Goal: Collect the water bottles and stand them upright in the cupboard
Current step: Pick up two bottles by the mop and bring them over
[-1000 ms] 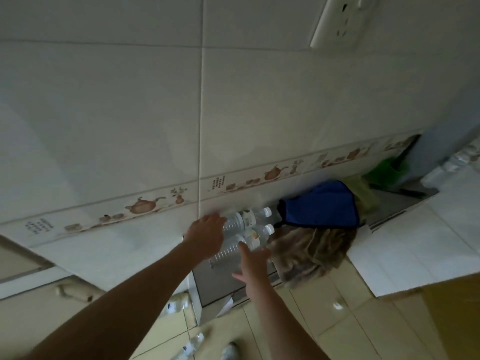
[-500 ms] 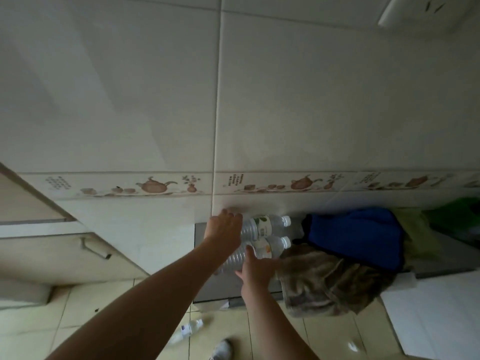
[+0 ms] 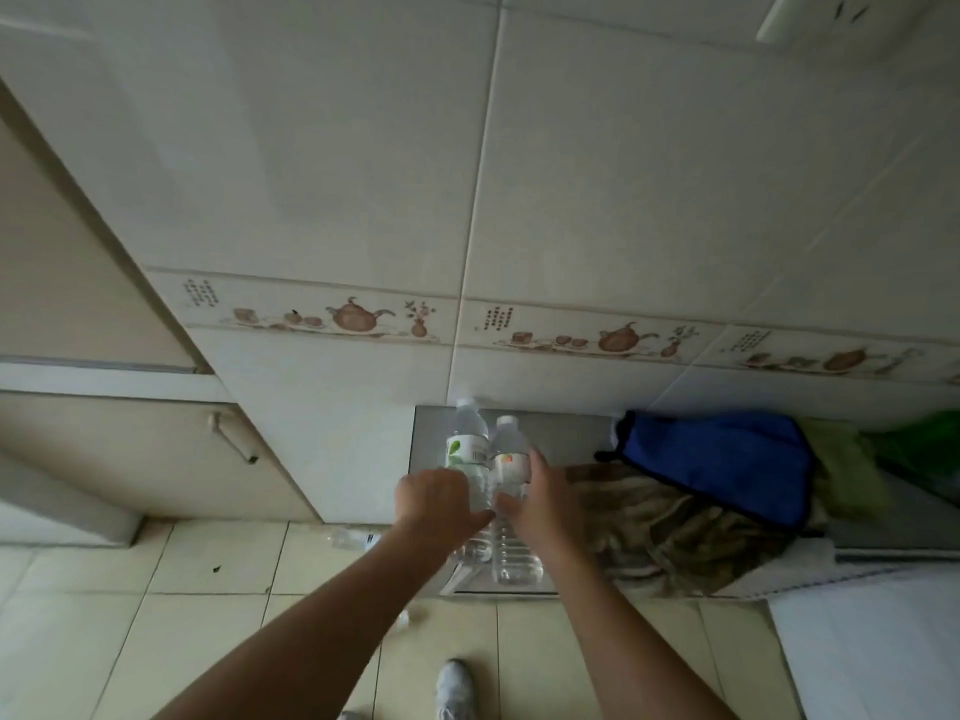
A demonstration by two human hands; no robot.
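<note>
Head camera view, looking steeply down a tiled kitchen wall to a grey counter (image 3: 566, 439) and the floor below. Two clear water bottles now lie lengthwise with their white caps pointing toward the wall, side by side and touching; half a second ago their caps pointed right, toward a blue cloth (image 3: 722, 459). The left hand (image 3: 441, 504) wraps the green-labelled bottle (image 3: 465, 449) around its lower body, fingers curled over it. The right hand (image 3: 540, 504) holds the orange-labelled bottle (image 3: 511, 459), thumb on one side, fingers pressed against the other. Both bottles appear to be gripped and turned, probably about to be lifted, so collection of this pair seems under way; neither is standing in a cupboard yet. A third bottle (image 3: 353, 538) lies on the floor tiles by the base of the wall, well apart from the hands, and something small and clear, possibly a fourth, lies nearer the person's shoe. A cupboard door with a handle (image 3: 234, 436) is shut at left. Compared with a second ago, the view has swung from tilted to nearly level.
</note>
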